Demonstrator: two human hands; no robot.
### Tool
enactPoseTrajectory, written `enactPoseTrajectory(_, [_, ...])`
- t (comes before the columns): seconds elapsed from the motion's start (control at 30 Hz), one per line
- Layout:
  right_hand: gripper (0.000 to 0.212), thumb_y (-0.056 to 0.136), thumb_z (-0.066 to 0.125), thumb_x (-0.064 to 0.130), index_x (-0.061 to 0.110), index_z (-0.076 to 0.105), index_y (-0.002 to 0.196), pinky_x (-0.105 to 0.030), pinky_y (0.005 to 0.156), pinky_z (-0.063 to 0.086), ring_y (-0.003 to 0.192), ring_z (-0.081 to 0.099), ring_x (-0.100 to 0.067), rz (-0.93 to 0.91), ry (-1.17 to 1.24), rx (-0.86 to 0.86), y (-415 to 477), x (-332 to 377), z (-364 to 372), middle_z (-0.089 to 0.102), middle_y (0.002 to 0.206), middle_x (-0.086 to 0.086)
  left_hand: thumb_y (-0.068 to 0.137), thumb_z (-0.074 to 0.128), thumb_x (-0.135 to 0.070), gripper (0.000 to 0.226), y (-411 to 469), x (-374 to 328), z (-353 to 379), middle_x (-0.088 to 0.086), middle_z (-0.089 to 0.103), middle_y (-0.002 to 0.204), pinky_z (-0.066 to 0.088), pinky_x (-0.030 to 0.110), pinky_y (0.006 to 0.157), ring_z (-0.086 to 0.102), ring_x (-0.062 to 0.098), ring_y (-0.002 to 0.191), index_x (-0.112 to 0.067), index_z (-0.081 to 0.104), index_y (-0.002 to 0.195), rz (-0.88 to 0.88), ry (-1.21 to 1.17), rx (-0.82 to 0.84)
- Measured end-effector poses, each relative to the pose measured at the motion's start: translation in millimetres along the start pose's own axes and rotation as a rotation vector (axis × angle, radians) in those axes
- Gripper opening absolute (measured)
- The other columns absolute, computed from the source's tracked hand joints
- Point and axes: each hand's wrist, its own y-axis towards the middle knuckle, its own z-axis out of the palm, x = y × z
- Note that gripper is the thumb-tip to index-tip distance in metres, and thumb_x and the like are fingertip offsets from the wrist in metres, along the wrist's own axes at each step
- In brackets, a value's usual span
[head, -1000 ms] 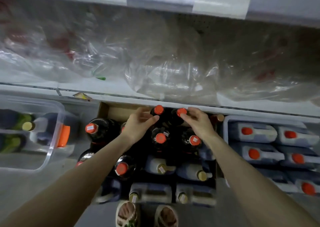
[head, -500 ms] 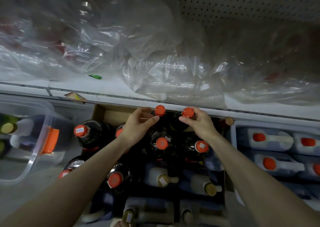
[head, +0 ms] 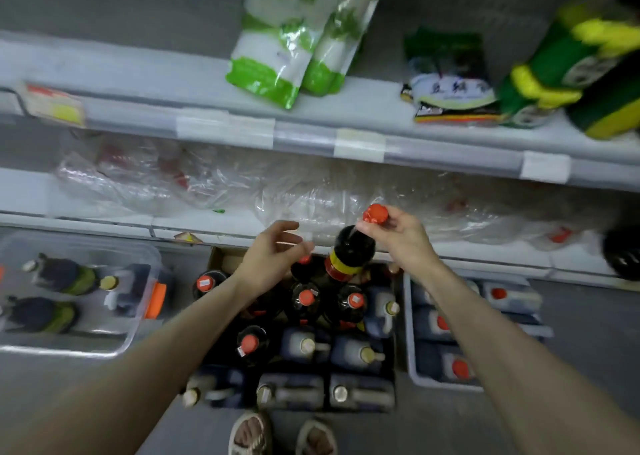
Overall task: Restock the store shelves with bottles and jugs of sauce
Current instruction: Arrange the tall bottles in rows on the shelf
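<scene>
Hanging by its red cap, one dark sauce bottle was held above the far end of the cardboard box, in front of the lower shelf. The cap was pinched between the fingertips of the right hand. Left hand: seen just left of that bottle, fingers loosely curled and apart, nothing gripped. Red-capped bottles and dark jugs were packed upright in the box. Crumpled clear plastic was noted on the shelf.
</scene>
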Motion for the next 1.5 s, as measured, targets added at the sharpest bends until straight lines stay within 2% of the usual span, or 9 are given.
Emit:
enactPoseTrajectory(0.13, [0.014, 0.080, 0.076, 0.009, 0.019, 0.067, 0.081, -0.011, 0.075, 0.046, 0.068, 0.060, 0.003, -0.074, -0.018, -0.042, -46.6, 125.3, -35.3, 0.067, 0.078, 0.004, 0.086, 0.068, -0.019, 0.040, -58.1, -103.4, -15.1, 0.008, 0.062, 0.108, 0.048, 0.017, 0.068, 0.061, 0.011, 0.084, -0.014, 0.052, 0.122, 0.076, -0.002, 0.016])
enactPoseTrajectory(0.27, [0.010, 0.077, 0.080, 0.020, 0.016, 0.071, 0.074, -0.036, 0.085, 0.050, 0.077, 0.059, -0.010, -0.178, -0.071, -0.056, -83.0, 244.9, -68.8, 0.068, 0.078, -0.003, 0.086, 0.069, -0.018, 0.044, -105.5, -200.5, -23.5, 0.001, 0.062, 0.105, 0.047, 0.010, 0.069, 0.060, 0.007, 0.086, -0.012, 0.052, 0.126, 0.170, -0.007, 0.019])
enactPoseTrajectory(0.43, [0.051, 0.056, 0.080, 0.056, 0.012, 0.073, 0.081, -0.055, 0.091, 0.050, 0.087, 0.070, -0.031, -0.313, -0.140, -0.088, -132.3, 397.2, -108.4, 0.072, 0.086, -0.020, 0.073, 0.082, -0.029, 0.068, -160.5, -333.1, -38.6, 0.001, 0.058, 0.118, 0.047, 0.010, 0.068, 0.060, 0.008, 0.097, -0.020, 0.048, 0.131, 0.334, 0.011, 0.080])
enactPoseTrajectory(0.77, [0.020, 0.081, 0.076, 0.028, 0.008, 0.072, 0.085, -0.038, 0.079, 0.058, 0.075, 0.067, -0.016, -0.716, -0.174, -0.084, -255.4, 658.0, -149.2, 0.071, 0.080, -0.009, 0.065, 0.087, -0.026, 0.081, -274.2, -535.5, -82.1, -0.013, 0.056, 0.125, 0.045, 0.027, 0.097, 0.054, 0.005, 0.115, -0.024, 0.045, 0.134, 0.682, 0.138, 0.024])
enactPoseTrajectory(0.87, [0.018, 0.083, 0.075, 0.026, 0.009, 0.072, 0.081, -0.040, 0.078, 0.060, 0.075, 0.067, -0.020, -0.819, -0.186, -0.066, -279.9, 701.0, -150.9, 0.072, 0.083, -0.017, 0.057, 0.089, -0.042, 0.086, -298.6, -571.2, -96.3, -0.013, 0.060, 0.122, 0.047, 0.031, 0.098, 0.057, 0.004, 0.112, -0.026, 0.048, 0.131, 0.733, 0.204, -0.049])
enactPoseTrajectory(1.03, [0.020, 0.081, 0.076, 0.029, 0.010, 0.071, 0.079, -0.043, 0.080, 0.060, 0.075, 0.069, -0.024, -0.908, -0.185, -0.028, -304.8, 755.4, -141.1, 0.073, 0.085, -0.019, 0.063, 0.089, -0.020, 0.059, -332.8, -616.3, -121.2, -0.006, 0.069, 0.106, 0.051, 0.024, 0.084, 0.064, 0.004, 0.096, -0.016, 0.061, 0.115, 0.849, 0.209, -0.162])
enactPoseTrajectory(1.23, [0.026, 0.086, 0.071, 0.030, 0.004, 0.071, 0.089, -0.024, 0.067, 0.056, 0.069, 0.068, -0.013, -1.034, -0.204, -0.005, -318.7, 795.8, -113.1, 0.074, 0.084, -0.013, 0.056, 0.092, -0.025, 0.060, -341.5, -641.6, -161.7, -0.003, 0.072, 0.100, 0.053, 0.030, 0.085, 0.068, 0.009, 0.094, -0.016, 0.064, 0.109, 0.907, 0.170, -0.259])
enactPoseTrajectory(1.33, [0.021, 0.088, 0.068, 0.031, 0.012, 0.068, 0.096, -0.019, 0.071, 0.056, 0.077, 0.069, -0.009, -1.054, -0.248, 0.024, -315.2, 809.4, -98.1, 0.074, 0.092, -0.007, 0.057, 0.092, -0.024, 0.057, -341.2, -650.2, -184.0, -0.006, 0.072, 0.099, 0.053, 0.031, 0.086, 0.068, 0.008, 0.093, -0.020, 0.065, 0.107, 0.930, 0.140, -0.273])
enactPoseTrajectory(1.5, [0.035, 0.087, 0.066, 0.043, 0.022, 0.063, 0.115, -0.035, 0.090, 0.054, 0.107, 0.063, -0.014, -1.004, -0.324, 0.001, -284.4, 817.9, -58.8, 0.067, 0.113, 0.002, 0.058, 0.091, -0.027, 0.051, -338.0, -670.8, -236.5, -0.012, 0.070, 0.094, 0.047, 0.015, 0.072, 0.065, 0.000, 0.090, -0.024, 0.064, 0.102, 0.985, 0.164, -0.299])
